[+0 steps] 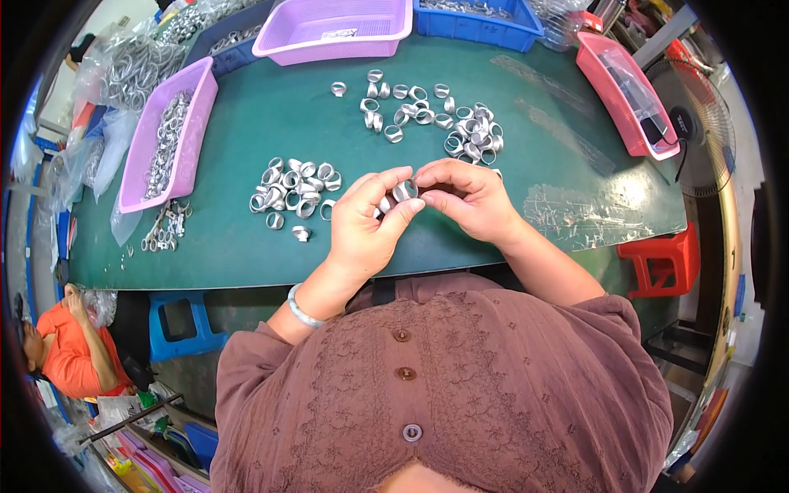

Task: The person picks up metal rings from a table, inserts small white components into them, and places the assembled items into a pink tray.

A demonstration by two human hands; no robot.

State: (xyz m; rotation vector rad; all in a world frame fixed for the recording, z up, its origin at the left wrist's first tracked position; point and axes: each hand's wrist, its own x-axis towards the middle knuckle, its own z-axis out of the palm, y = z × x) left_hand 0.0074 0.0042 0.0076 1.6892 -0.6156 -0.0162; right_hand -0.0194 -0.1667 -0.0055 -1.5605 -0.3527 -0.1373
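Over the near part of the green table, my left hand (362, 222) is closed around a silver metal ring (405, 191), pinched between thumb and fingers. Another silver piece (383, 205) shows beside it, partly hidden by the thumb. From the right, my right hand (474, 202) meets the same ring with thumb and forefinger at its edge. A loose pile of similar metal rings (292, 187) lies left of my left hand. Farther off, past my right hand, is a second scattered group of rings (472, 131).
A pink basket of small metal parts (191, 146) stands at left, with metal pieces (168, 227) by its near end. Along the back are a lilac basket (288, 53) and a blue bin (526, 34). A pink tray (588, 57) and a fan (712, 123) stand at right.
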